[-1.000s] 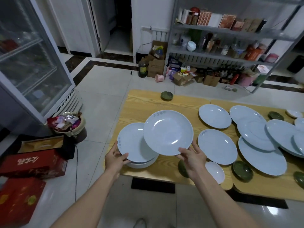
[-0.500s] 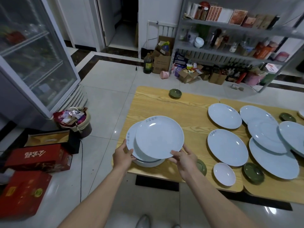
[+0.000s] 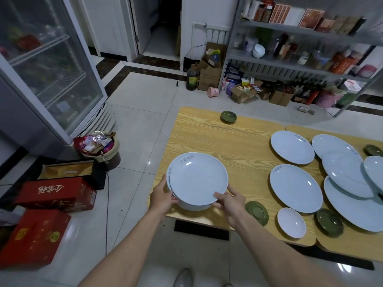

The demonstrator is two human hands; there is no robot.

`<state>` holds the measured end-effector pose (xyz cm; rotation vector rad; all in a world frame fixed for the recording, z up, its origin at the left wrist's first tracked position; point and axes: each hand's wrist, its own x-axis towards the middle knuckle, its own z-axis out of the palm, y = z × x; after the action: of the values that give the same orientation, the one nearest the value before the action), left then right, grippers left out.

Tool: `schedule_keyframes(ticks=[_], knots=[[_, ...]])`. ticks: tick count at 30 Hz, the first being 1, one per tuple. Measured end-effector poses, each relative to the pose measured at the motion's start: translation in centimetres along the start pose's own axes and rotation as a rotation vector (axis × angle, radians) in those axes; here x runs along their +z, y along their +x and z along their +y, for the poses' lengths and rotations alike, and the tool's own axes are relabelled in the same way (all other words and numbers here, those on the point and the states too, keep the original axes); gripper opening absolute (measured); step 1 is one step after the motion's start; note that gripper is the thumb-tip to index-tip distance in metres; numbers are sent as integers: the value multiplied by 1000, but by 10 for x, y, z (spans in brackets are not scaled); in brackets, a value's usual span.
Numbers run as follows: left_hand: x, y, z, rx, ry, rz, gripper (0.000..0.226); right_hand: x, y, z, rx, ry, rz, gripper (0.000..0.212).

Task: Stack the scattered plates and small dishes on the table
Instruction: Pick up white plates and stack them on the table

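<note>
Top plate [image 3: 199,179] sits a bit right-offset on plate stack [image 3: 192,207], near-left corner of wooden table [image 3: 217,141]. Left hand [image 3: 163,198] curled round stack's left rim. Right hand [image 3: 231,200] pinching top plate's near-right edge, thumb on top. Loose white plates [image 3: 295,187] and green dishes [image 3: 257,212] off to right.

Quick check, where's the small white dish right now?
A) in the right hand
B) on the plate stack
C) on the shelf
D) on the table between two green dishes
D: the small white dish lies on the table near its front edge, between the left green dish and the right green dish.
</note>
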<state>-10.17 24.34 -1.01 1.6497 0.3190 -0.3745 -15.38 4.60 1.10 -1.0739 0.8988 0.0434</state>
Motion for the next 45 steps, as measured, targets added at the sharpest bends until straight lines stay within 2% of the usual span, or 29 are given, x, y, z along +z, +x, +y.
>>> schedule_keyframes(ticks=[7,14,19,22,24,27,29,31,37,45], knots=[[0,-5,3,-9,-39,-15,68,3,17,0,-50,-254,35,62],[-2,-4,3,-32,-42,-23,67,2,26,6,-24,-358,69,65],[-7,0,4,-31,97,-31,66,-4,26,1,-42,-390,50,63],[-11,1,6,39,317,-30,61,-8,21,-8,-80,-507,21,64],[-11,-1,12,173,590,-13,53,-10,12,-17,-196,-725,-6,58],[1,-9,31,386,1123,15,53,-17,1,-34,-503,-1352,-76,75],[20,-16,41,519,1316,-14,58,-26,0,-44,-603,-1699,-116,89],[43,-21,46,570,1402,-85,65,-37,-2,-57,-613,-1837,-97,95],[119,-41,59,634,1456,-193,71,-98,-5,-94,-597,-1900,10,95],[220,-65,66,671,1489,-241,72,-192,8,-120,-597,-1807,54,94]])
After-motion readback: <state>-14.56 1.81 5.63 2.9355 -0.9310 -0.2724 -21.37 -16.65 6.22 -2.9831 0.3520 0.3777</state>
